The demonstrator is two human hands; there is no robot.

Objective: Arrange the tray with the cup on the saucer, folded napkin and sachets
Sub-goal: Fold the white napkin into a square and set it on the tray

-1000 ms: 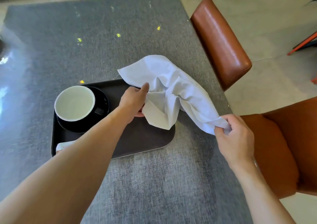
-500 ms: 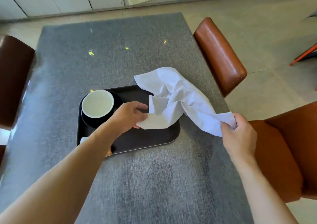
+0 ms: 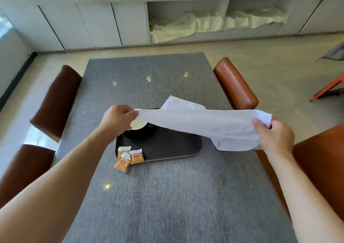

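Note:
A white cloth napkin [image 3: 201,123] hangs stretched in the air above the tray. My left hand [image 3: 117,119] grips its left end and my right hand [image 3: 273,136] grips its right end. Below lies a dark rectangular tray [image 3: 173,146] on the grey table. At the tray's far left stands a dark cup with a pale inside [image 3: 137,125] on a dark saucer [image 3: 141,136], partly hidden by my left hand and the napkin. Three orange-and-white sachets [image 3: 130,157] lie at the tray's near left corner, one hanging over the rim.
The grey table [image 3: 167,196] has brown leather chairs on both sides: two at the left [image 3: 55,101], one at the far right [image 3: 234,82], one at the near right [image 3: 320,168]. White cabinets with cloths on open shelves line the back wall.
Both hands have lifted the crumpled napkin off the tray and pulled it out taut between them. The view has tilted up, and the sachets have come into sight.

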